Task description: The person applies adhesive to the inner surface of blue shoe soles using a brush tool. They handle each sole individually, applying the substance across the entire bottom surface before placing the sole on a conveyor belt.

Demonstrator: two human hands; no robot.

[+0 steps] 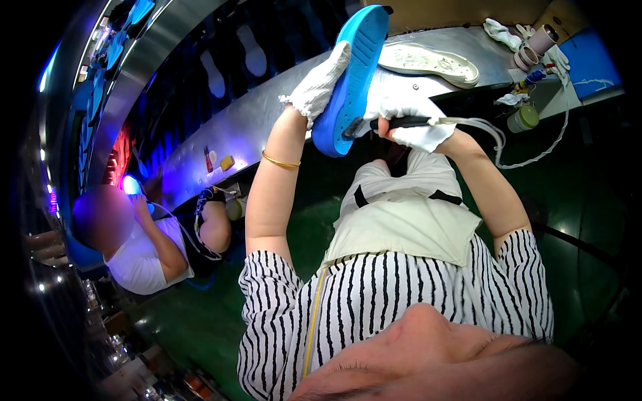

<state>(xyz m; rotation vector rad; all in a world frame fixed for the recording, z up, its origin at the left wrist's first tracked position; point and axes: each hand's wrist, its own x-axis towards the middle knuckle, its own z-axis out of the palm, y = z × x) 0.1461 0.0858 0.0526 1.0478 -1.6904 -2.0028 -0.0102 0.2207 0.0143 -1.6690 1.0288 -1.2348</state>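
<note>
The left hand, in a white knitted glove, is closed along the left edge of a blue sole, holding it raised and tilted in front of the lap. The right hand, partly covered in white with bare fingertips showing, is curled round the dark handle of a brush, whose bristles meet the near end of the blue sole. A pale tube runs from the handle, looping well to the right of the blue sole.

Just beyond the blue sole's right edge, a white sole lies on the counter. Farther right of the blue sole are loose white gloves, pinkish cups, a green-topped jar and a blue surface, with the tube trailing past the jar.

The counter is metallic and runs from behind the blue sole toward the lower left, carrying a red-handled tool and a yellow block. Beyond it, left of the blue sole, more soles sit in a dark area. Well left, a co-worker sits by a violet glow; below the blue sole spreads green floor.
</note>
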